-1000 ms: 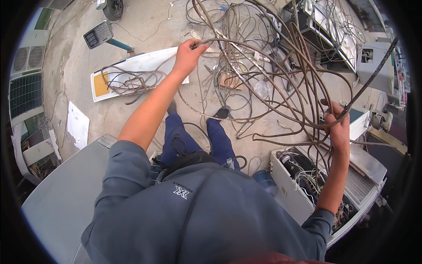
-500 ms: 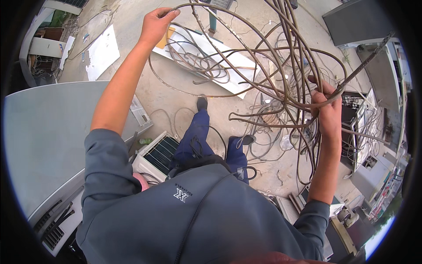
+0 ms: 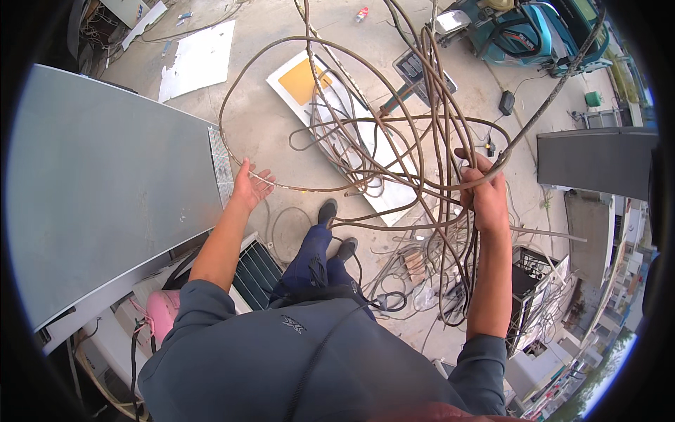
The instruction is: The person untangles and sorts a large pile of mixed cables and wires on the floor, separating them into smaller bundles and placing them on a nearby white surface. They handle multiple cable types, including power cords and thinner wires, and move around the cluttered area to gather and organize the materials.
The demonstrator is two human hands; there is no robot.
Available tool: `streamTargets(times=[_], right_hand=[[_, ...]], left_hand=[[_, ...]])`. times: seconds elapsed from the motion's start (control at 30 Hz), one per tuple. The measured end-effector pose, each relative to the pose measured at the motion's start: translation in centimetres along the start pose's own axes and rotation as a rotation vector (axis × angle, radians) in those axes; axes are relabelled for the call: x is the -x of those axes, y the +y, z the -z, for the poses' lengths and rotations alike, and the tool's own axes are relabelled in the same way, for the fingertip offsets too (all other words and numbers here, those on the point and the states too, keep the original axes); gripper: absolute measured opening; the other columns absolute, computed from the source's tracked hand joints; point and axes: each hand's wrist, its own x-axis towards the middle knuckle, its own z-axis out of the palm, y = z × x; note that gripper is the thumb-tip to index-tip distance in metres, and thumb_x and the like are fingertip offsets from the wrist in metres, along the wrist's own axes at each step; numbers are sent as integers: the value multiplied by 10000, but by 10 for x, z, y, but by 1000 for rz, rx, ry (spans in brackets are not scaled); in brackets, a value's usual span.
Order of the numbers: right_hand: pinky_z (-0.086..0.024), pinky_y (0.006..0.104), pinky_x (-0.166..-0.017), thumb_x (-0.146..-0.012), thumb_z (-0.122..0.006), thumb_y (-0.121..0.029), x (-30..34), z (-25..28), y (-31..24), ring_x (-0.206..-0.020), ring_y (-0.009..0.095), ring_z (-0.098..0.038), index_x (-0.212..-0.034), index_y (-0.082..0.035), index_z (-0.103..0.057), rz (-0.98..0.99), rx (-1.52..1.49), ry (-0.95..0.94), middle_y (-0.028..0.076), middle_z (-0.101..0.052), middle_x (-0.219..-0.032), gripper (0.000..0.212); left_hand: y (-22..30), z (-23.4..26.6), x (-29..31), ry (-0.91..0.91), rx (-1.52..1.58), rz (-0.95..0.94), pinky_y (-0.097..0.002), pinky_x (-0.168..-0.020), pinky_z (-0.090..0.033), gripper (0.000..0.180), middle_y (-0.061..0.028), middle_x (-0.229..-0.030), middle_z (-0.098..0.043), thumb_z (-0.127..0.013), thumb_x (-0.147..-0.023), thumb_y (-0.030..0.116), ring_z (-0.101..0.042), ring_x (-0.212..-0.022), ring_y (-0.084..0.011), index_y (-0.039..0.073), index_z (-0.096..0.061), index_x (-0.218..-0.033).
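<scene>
clutching bundle of brown cables [image 3: 439, 91] in right hand [image 3: 486, 193], with fingers closed round several strands at once. holding left hand [image 3: 252, 184] wide, with thumb and fingers apart, right by the lower left stretch of a big loop of that bundle; cannot tell if touching it or just beside. bundle location: in the air above concrete floor [image 3: 264, 130], in front of the body, crossing over part of white panel [image 3: 394, 204], with strands running out past the top of view. also from right hand, slanting to upper right: thick mottled cable [image 3: 555, 91]. flat on floor, aslant: same white panel, with yellow square [image 3: 297, 81] at its upper left corner and looser coil [image 3: 336, 130] along its middle. just past the panel's right long edge: scale indicator [image 3: 415, 70] on teal post. toward the floor's far right corner: teal machine [image 3: 524, 39]; below that, dark grey cabinet [image 3: 590, 158]. beyond the upper edge of big grey casing [image 3: 119, 176], at left: ragged white sheet [image 3: 200, 60] on floor. between casing and blue trousers [image 3: 309, 260]: slatted dark grille [image 3: 256, 274] in pale frame. behind left elbow: pink object [image 3: 163, 313], kind unclear.
</scene>
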Motion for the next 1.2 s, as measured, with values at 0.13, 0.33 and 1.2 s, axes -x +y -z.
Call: streamTargets(times=[0.13,0.33,1.2], right_hand=[[-360,237,-577,-876,-593,-124,-7,-35,9,-649,53,-467,-1261,61,-657,61,97,-81,-44,-546,-727,433],[-408,268,-627,-848,-592,-121,4,-54,18,-715,82,-491,-1239,95,-654,164,254,-156,-18,-549,-766,451],[-421,327,-444,-932,-606,-207,-360,-252,259,-521,136,-514,-952,3,-713,-472,245,-285,15,-542,-656,237]], left_hand=[[-9,6,-2,98,134,-55,-562,-1042,-403,789,-133,-1422,-554,-583,-964,603,-595,-1166,-332,232,-264,-1584],[44,54,16,288,251,-187,-553,-964,-442,465,-31,-1019,-568,-559,-1012,508,-550,-893,-242,224,-488,-1373],[135,125,-258,668,88,-45,-375,-624,-432,306,2,-805,-471,-630,-973,403,-446,-660,-164,135,-492,-921]])
